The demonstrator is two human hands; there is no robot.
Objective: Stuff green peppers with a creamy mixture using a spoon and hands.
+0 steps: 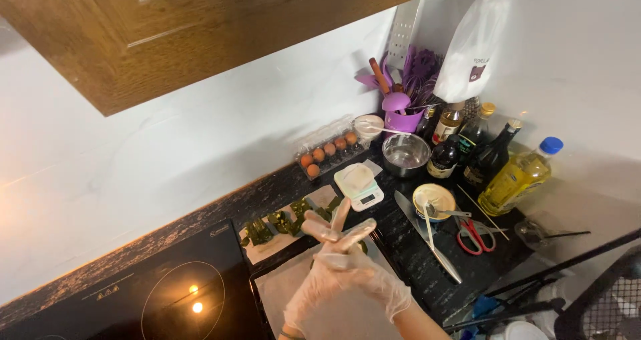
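Both of my hands wear clear plastic gloves and meet above the dark counter. My right hand comes in from the lower right, my left hand from the lower left. Their fingers cross and press together at the middle, with two fingertips pointing up. Neither hand holds anything. Just beyond the fingertips lie several green leaf-wrapped pieces on a white sheet. Under my hands is a sheet of baking paper.
A small white kitchen scale stands behind my hands, then an egg carton and a steel bowl. To the right are an open can with a spoon, a long knife, red scissors and several bottles. A black induction hob lies left.
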